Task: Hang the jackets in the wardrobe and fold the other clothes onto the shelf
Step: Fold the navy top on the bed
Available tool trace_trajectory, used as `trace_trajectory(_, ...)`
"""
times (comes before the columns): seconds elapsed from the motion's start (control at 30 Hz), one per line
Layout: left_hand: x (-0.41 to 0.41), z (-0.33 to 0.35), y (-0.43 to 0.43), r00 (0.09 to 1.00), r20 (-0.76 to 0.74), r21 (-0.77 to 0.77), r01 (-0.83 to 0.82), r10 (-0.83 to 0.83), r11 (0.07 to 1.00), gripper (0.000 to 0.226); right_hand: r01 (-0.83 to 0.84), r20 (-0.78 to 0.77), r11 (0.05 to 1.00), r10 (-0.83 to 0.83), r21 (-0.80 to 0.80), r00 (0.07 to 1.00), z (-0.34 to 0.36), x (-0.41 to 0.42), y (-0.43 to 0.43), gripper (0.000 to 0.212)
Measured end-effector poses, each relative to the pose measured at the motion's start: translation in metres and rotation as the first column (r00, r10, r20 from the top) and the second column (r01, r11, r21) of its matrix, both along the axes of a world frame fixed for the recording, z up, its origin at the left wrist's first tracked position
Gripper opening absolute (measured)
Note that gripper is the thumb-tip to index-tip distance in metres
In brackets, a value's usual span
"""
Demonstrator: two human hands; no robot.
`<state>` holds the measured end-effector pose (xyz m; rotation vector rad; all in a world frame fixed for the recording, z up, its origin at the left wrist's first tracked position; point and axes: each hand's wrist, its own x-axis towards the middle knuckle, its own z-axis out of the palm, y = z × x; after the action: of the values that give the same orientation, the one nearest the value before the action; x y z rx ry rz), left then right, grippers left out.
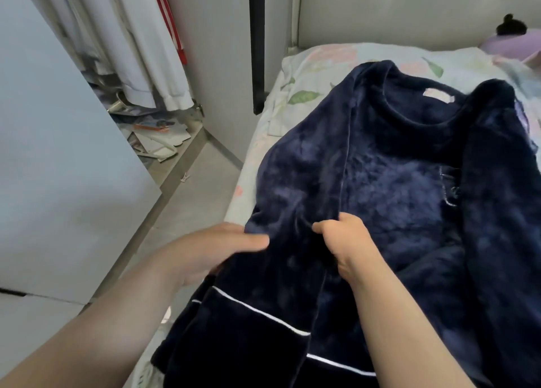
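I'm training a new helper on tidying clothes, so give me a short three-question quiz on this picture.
1. True or false: the navy top lies spread on the bed.
2. The right hand: A) grips a fold of the top, B) rests flat on the bed, C) holds a hanger.
3. Fill in: the hanging clothes in the wardrobe are mostly ____.
Key: 1 true; 2 A; 3 white.
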<state>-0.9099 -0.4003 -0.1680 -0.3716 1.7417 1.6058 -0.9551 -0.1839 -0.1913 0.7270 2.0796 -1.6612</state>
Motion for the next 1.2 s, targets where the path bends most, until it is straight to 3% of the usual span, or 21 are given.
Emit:
trace_trajectory(0.07, -0.029, -0.008, 0.014, 0.983, 0.013, 0.124, -0.183, 0.182, 0.975, 0.021, 0.065, 0.008, 0.991, -0.066, 0.117, 0.998, 0.002, -0.001, 0.007, 0.015)
trace_trajectory(0.17, -0.070, -0.016, 0.040, 0.948, 0.096, 0.295, -0.317, 0.302, 0.901, 0.031, 0.136, 0.011, 0.978, -0.140, 0.160, 0.990, 0.006, -0.002, 0.013, 0.021)
trace_trajectory(0.33, -0.124, -0.025, 0.063, 0.816, 0.140, 0.629, -0.511, 0.561, 0.586, 0.039, 0.209, -0.011, 0.963, -0.210, 0.172, 0.978, 0.001, -0.007, 0.015, 0.030)
trace_trajectory(0.4, -0.143, -0.027, 0.064, 0.783, 0.155, 0.665, -0.534, 0.603, 0.522, 0.040, 0.206, -0.001, 0.962, -0.209, 0.178, 0.978, -0.002, -0.010, 0.017, 0.032)
trace_trajectory(0.5, -0.160, -0.023, 0.067, 0.841, 0.099, 0.610, -0.474, 0.532, 0.635, 0.040, 0.224, 0.011, 0.959, -0.230, 0.175, 0.973, -0.004, -0.011, 0.017, 0.034)
trace_trajectory(0.63, -0.178, -0.016, 0.066, 0.866, -0.125, 0.405, -0.401, 0.484, 0.822, 0.024, 0.236, -0.001, 0.954, -0.240, 0.184, 0.971, -0.004, -0.012, 0.019, 0.036)
trace_trajectory(0.7, -0.187, -0.014, 0.060, 0.815, -0.256, 0.299, -0.444, 0.519, 0.845, 0.022, 0.247, -0.016, 0.952, -0.248, 0.181, 0.969, -0.004, -0.013, 0.020, 0.038)
trace_trajectory(0.83, -0.194, -0.025, 0.047, 0.740, -0.447, 0.076, -0.529, 0.502, 0.846, 0.045, 0.173, -0.001, 0.973, -0.175, 0.151, 0.985, -0.005, -0.011, 0.013, 0.048)
trace_trajectory(0.9, -0.191, -0.034, 0.046, 0.781, -0.409, 0.062, -0.493, 0.473, 0.868, 0.038, 0.125, 0.012, 0.985, -0.127, 0.118, 0.992, -0.004, -0.009, 0.009, 0.043)
trace_trajectory(0.97, -0.186, -0.038, 0.047, 0.763, -0.378, 0.046, -0.550, 0.524, 0.834, 0.028, 0.113, 0.008, 0.990, -0.114, 0.083, 0.993, -0.003, -0.007, 0.010, 0.032)
trace_trajectory(1.03, -0.173, -0.032, 0.044, 0.774, -0.312, 0.058, -0.564, 0.551, 0.824, 0.037, 0.108, 0.002, 0.993, -0.109, 0.052, 0.994, 0.000, -0.008, 0.012, 0.020)
trace_trajectory(1.07, -0.162, -0.029, 0.042, 0.823, -0.222, 0.085, -0.519, 0.524, 0.851, 0.047, 0.104, 0.007, 0.994, -0.105, 0.030, 0.994, 0.000, -0.008, 0.012, 0.015)
trace_trajectory(1.13, -0.136, -0.029, 0.039, 0.948, -0.115, 0.046, -0.294, 0.297, 0.955, 0.052, 0.097, 0.016, 0.995, -0.097, -0.023, 0.995, 0.001, -0.007, 0.011, 0.012)
trace_trajectory(1.2, -0.115, -0.030, 0.035, 0.985, -0.143, -0.081, -0.104, 0.092, 0.991, 0.029, 0.068, -0.005, 0.998, -0.068, -0.020, 0.998, 0.001, -0.006, 0.009, 0.013)
